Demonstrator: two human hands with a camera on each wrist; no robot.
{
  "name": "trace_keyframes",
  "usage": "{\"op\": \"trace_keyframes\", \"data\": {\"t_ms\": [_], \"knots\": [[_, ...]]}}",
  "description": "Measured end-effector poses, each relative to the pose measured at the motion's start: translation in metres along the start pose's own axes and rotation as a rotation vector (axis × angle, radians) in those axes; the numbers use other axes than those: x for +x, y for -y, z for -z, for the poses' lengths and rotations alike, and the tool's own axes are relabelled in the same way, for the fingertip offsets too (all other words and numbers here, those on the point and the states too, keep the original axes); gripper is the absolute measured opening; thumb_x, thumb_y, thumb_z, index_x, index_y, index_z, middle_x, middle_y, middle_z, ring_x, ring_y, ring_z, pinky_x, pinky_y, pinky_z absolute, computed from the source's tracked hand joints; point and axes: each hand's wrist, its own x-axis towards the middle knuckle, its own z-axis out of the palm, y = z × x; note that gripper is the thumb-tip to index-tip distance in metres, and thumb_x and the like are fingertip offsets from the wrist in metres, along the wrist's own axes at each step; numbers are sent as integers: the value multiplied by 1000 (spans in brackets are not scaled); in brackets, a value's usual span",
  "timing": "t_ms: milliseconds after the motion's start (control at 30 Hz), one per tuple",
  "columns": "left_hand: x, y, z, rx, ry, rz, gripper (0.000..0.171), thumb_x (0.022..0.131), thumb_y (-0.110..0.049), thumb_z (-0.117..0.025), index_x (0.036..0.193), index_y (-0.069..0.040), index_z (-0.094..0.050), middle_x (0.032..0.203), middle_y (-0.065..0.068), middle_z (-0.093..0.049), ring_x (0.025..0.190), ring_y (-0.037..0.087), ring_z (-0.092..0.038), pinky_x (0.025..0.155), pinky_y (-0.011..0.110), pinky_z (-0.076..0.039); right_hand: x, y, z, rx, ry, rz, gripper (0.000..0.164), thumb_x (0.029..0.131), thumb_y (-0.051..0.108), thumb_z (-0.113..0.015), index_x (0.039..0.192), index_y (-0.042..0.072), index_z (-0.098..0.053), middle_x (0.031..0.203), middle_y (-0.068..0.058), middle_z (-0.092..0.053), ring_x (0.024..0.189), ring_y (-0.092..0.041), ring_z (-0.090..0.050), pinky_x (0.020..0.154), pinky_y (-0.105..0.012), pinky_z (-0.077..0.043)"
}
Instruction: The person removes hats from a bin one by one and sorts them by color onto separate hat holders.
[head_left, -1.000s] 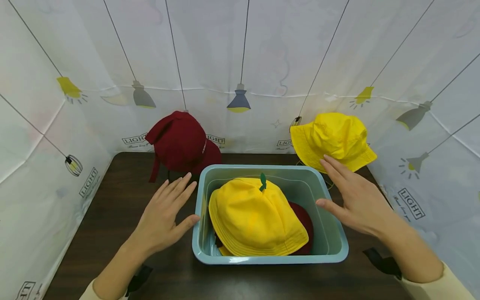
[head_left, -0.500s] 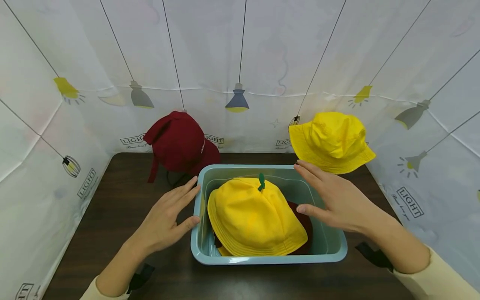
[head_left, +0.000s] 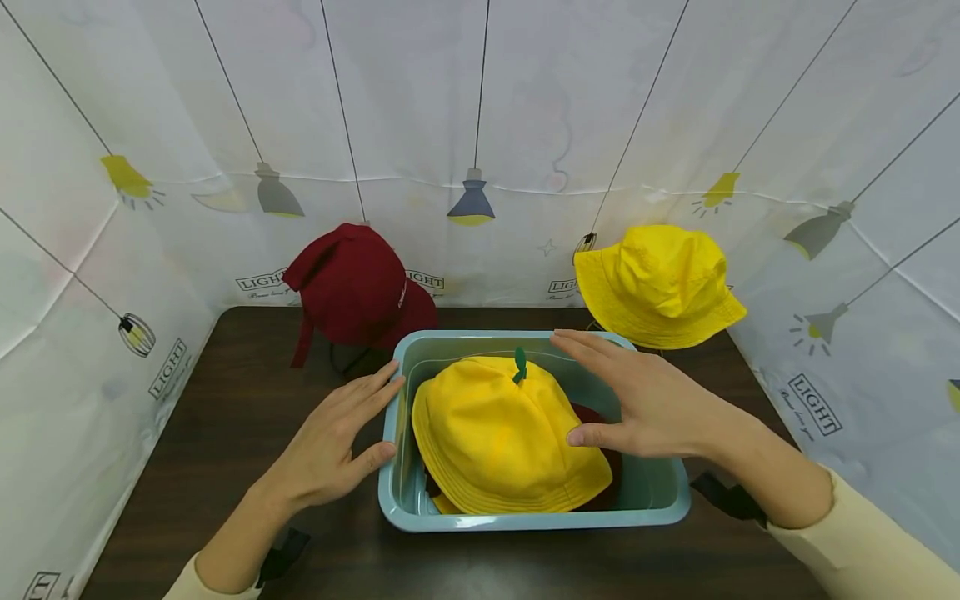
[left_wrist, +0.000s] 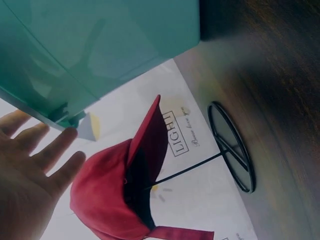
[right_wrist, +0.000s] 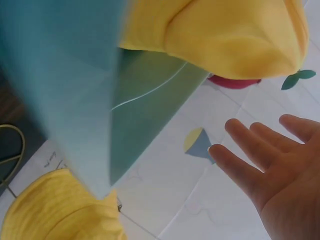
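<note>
A light blue plastic bin (head_left: 525,522) stands on the table. In it lies a yellow bucket hat (head_left: 502,442) with a green leaf sprout (head_left: 521,365) on its crown, partly covering a dark red piece of headwear (head_left: 614,475). My left hand (head_left: 330,446) has its fingers extended, with the fingertips right at the bin's left rim. My right hand (head_left: 637,400) reaches over the bin's right side, palm inward and fingers extended. Its thumb overlaps the hat's brim in the head view, while the right wrist view shows the palm holding nothing.
Behind the bin on the left, a dark red baseball cap (head_left: 356,287) hangs on a black wire stand (left_wrist: 195,165). At the back right is another yellow bucket hat (head_left: 663,287), with a wire ring base (right_wrist: 21,145) near it. A white lamp-printed curtain (head_left: 420,100) encloses the dark wooden table (head_left: 225,400).
My right hand has moved left, from beside the back yellow hat to over the bin. My left hand has shifted slightly toward the bin's left rim. The hats have stayed in place.
</note>
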Motion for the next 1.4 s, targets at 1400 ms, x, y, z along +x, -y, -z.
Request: {"op": "trace_keyframes", "data": {"t_ms": [1400], "knots": [[-3, 0, -6, -118, -13, 74, 75, 93, -30, -77, 158, -11, -47, 170, 2, -33, 148, 26, -43, 112, 65, -39, 52, 14, 1, 262, 123, 69, 80, 81, 33, -92, 148, 10, -57, 147, 0, -59, 120, -16, -61, 106, -47, -51]]}}
